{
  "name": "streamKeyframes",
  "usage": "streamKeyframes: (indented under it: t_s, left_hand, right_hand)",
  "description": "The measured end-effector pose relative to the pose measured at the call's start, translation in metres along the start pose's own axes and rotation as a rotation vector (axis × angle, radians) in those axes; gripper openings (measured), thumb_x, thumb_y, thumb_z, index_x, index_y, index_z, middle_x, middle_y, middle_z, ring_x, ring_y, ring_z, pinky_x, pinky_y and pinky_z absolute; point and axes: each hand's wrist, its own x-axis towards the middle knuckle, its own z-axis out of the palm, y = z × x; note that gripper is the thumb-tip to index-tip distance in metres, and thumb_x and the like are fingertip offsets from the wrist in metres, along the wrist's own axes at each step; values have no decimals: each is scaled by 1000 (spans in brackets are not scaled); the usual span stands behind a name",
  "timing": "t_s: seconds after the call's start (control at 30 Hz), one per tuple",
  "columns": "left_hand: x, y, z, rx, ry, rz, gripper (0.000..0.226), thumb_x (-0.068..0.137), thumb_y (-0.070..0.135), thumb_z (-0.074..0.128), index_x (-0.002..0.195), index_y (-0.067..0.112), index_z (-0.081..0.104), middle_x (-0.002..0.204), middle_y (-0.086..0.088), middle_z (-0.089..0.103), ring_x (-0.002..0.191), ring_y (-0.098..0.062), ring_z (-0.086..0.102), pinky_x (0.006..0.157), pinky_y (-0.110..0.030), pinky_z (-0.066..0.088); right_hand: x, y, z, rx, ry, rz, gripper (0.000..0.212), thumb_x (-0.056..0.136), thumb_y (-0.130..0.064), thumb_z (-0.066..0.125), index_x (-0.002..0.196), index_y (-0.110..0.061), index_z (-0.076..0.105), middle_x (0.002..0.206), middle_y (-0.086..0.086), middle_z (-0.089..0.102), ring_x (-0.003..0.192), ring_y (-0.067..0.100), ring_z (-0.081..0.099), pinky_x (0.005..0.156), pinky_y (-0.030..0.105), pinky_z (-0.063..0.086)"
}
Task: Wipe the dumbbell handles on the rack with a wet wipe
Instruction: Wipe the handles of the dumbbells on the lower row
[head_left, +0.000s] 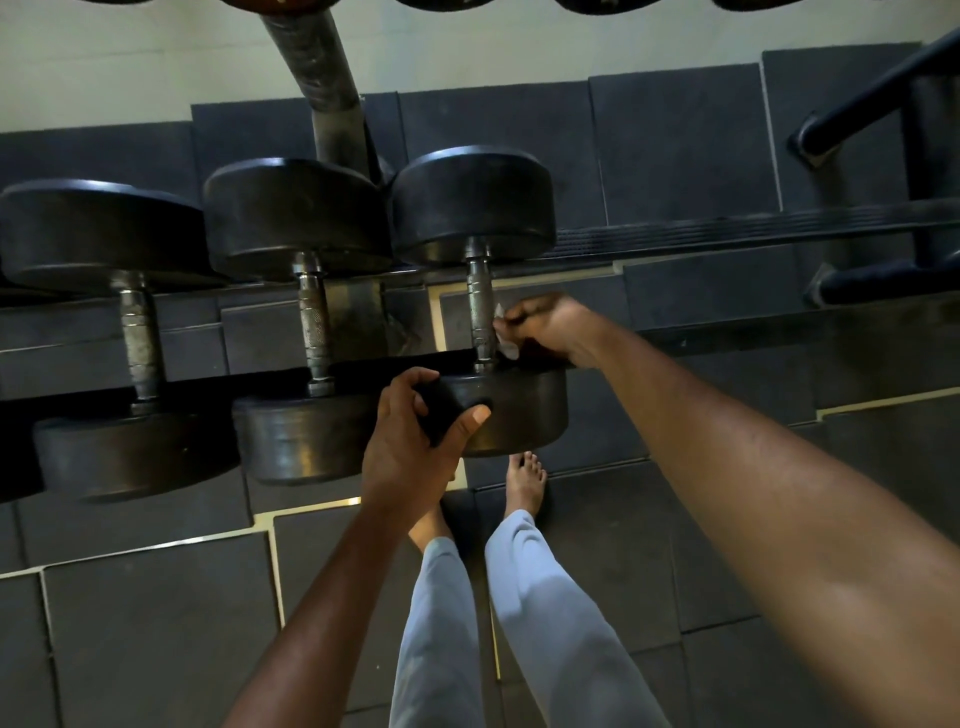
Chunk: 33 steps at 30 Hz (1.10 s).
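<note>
Three black dumbbells lie side by side on the rack rails (727, 236). My right hand (550, 327) pinches a white wet wipe (503, 332) against the right side of the rightmost dumbbell's metal handle (479, 306). My left hand (415, 447) grips the near black head (519, 410) of that same dumbbell, thumb on its face. The middle dumbbell's handle (314, 322) and the left dumbbell's handle (137, 338) stand untouched to the left.
A grey rack upright (332, 98) rises behind the dumbbells. A dark blue frame (872, 104) stands at the right. Dark rubber floor tiles (156, 623) lie below, with my bare feet (527, 483) and grey trouser legs under the rack's edge.
</note>
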Motion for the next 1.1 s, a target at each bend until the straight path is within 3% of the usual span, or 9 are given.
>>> streamKeyframes:
  t_s: [0.13, 0.23, 0.37, 0.47, 0.6, 0.67, 0.77, 0.93, 1.1]
  left_hand:
    - [1, 1, 0, 17, 6, 13, 76, 73, 77, 72, 135, 40, 48, 117, 6, 57, 97, -8, 60, 66, -9, 40]
    - [1, -1, 0, 22, 12, 15, 74, 73, 76, 73, 134, 42, 48, 118, 7, 57, 100, -9, 60, 68, -13, 41]
    - [1, -2, 1, 19, 14, 12, 75, 73, 78, 71, 134, 43, 47, 119, 8, 57, 102, -9, 61, 70, -18, 44]
    - [0, -2, 1, 21, 19, 10, 77, 73, 78, 71, 136, 41, 48, 121, 10, 57, 104, -8, 60, 70, -17, 45]
    - [-1, -3, 1, 26, 14, 14, 73, 79, 72, 77, 138, 41, 47, 125, 12, 55, 106, -8, 59, 73, -19, 47]
    - [0, -4, 1, 37, 19, 17, 73, 80, 71, 78, 138, 40, 47, 125, 13, 54, 106, -7, 59, 73, -19, 48]
    - [-1, -3, 1, 43, 28, 30, 73, 80, 73, 76, 139, 41, 46, 126, 12, 53, 106, -7, 59, 72, -19, 47]
    - [-4, -5, 4, 41, 61, 40, 77, 78, 79, 70, 141, 39, 47, 123, 9, 55, 103, -7, 60, 73, -25, 49]
    - [-6, -6, 5, 58, 73, 46, 76, 83, 75, 72, 143, 37, 46, 123, 8, 55, 104, -8, 59, 77, -30, 54]
  right_hand:
    - [-6, 1, -1, -93, -61, -40, 17, 95, -24, 80, 111, -21, 78, 110, 3, 78, 109, 19, 72, 107, 44, 55]
    - [-10, 2, 0, -208, -84, -42, 14, 95, -30, 78, 109, -27, 76, 112, 1, 74, 107, 17, 68, 101, 42, 55]
    - [-19, -6, -11, -376, -99, -99, 17, 87, -31, 87, 101, -30, 78, 106, -5, 76, 104, 10, 69, 88, 29, 55]
    - [-30, -31, -17, -511, -141, -228, 15, 89, -27, 86, 102, -26, 80, 100, -10, 76, 95, 7, 70, 82, 26, 52]
    - [-30, -66, -3, -667, 142, -653, 22, 97, -31, 76, 117, -24, 79, 108, -9, 79, 82, 0, 71, 80, 28, 56]
    - [-25, -70, 5, -862, 286, -843, 21, 102, -29, 69, 121, -26, 78, 106, -4, 80, 90, 13, 75, 79, 32, 56]
    - [-23, -60, 15, -1204, 378, -975, 30, 103, -15, 61, 129, -24, 73, 93, 5, 77, 86, 27, 76, 71, 38, 59]
    - [-26, -59, 27, -1347, 444, -925, 46, 103, -12, 58, 142, -36, 64, 109, 5, 78, 95, 32, 76, 76, 42, 59]
    - [-27, -76, 35, -1398, 326, -754, 32, 104, -16, 56, 132, -24, 70, 120, 9, 73, 112, 35, 70, 84, 40, 53]
